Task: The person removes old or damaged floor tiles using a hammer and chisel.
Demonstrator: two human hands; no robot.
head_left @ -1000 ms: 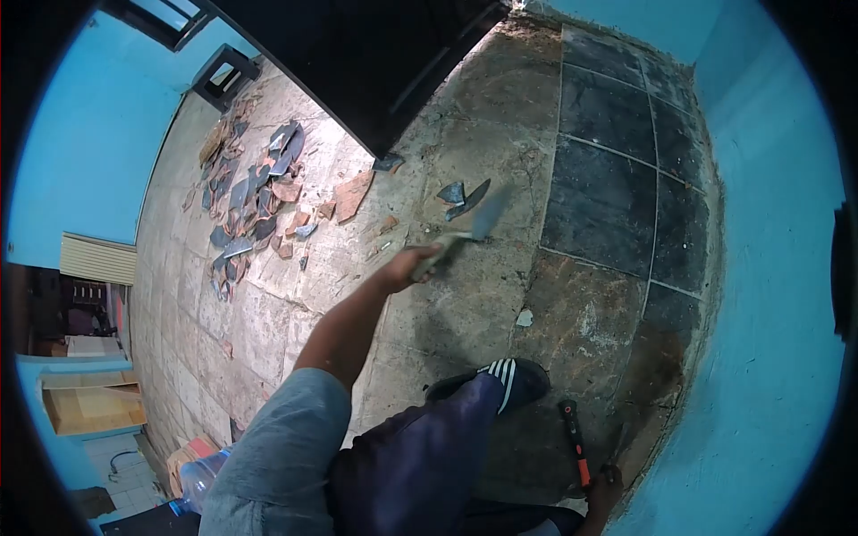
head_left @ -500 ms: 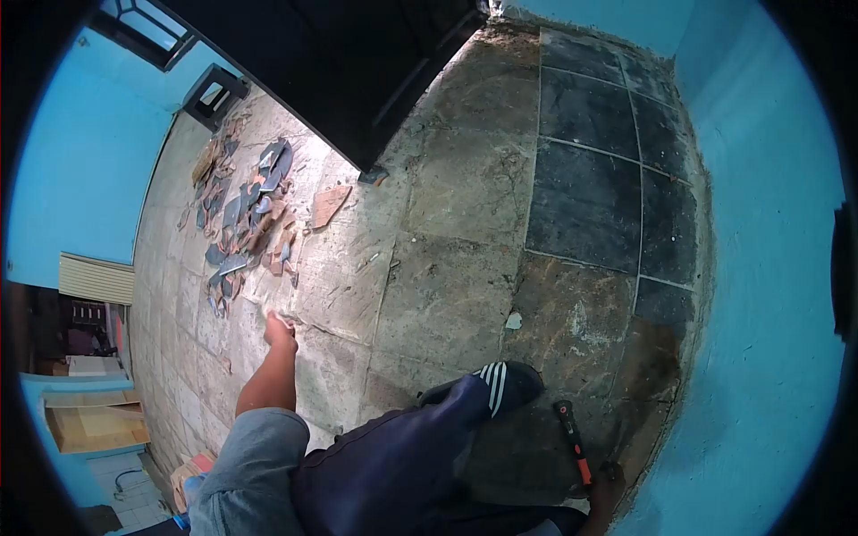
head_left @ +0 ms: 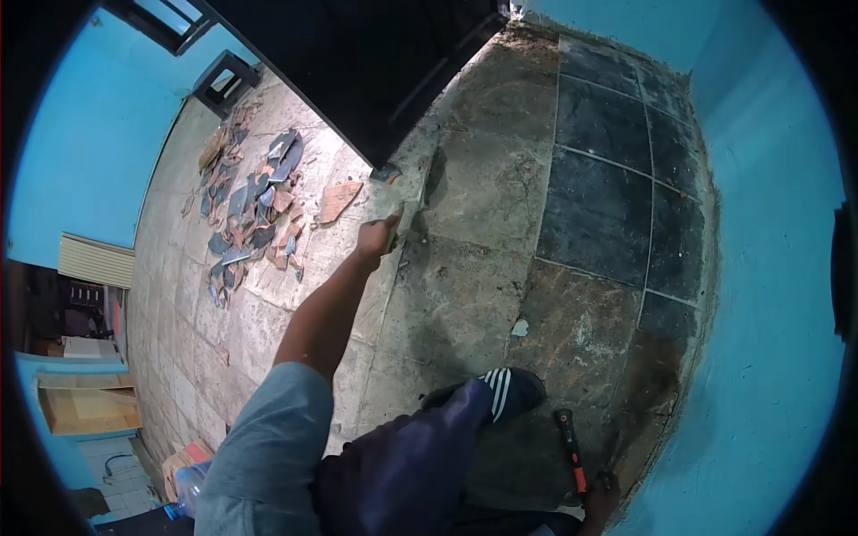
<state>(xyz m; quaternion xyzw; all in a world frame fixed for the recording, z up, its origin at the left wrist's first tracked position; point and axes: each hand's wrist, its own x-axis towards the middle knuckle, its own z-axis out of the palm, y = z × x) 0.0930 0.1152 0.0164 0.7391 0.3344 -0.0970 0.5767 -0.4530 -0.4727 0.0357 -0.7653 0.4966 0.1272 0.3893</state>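
My left hand (head_left: 379, 238) reaches far forward over the floor beside the door's lower corner. Its fingers are closed around a pale, blurred thing (head_left: 407, 214) whose kind I cannot make out. At the lower right, in shadow, my right hand (head_left: 602, 500) is closed near the floor. A thin dark shape rises from it, too dim to name. Just left of that hand lies a hammer-like tool (head_left: 571, 453) with a black and red handle. Broken tile pieces (head_left: 255, 210) lie heaped left of my left hand, with a larger reddish shard (head_left: 340, 202) closer to it.
A black door (head_left: 357, 71) hangs over the floor ahead. Dark slate tiles (head_left: 594, 210) run along the blue wall (head_left: 769, 268) at right. My striped shoe (head_left: 505, 393) is in front. A black stool (head_left: 225, 82) and a plastic bottle (head_left: 189, 487) are at left.
My left hand has swung forward and to the right, from below the broken pieces to near the door corner, still closed on the pale thing. My right hand has shifted slightly downward.
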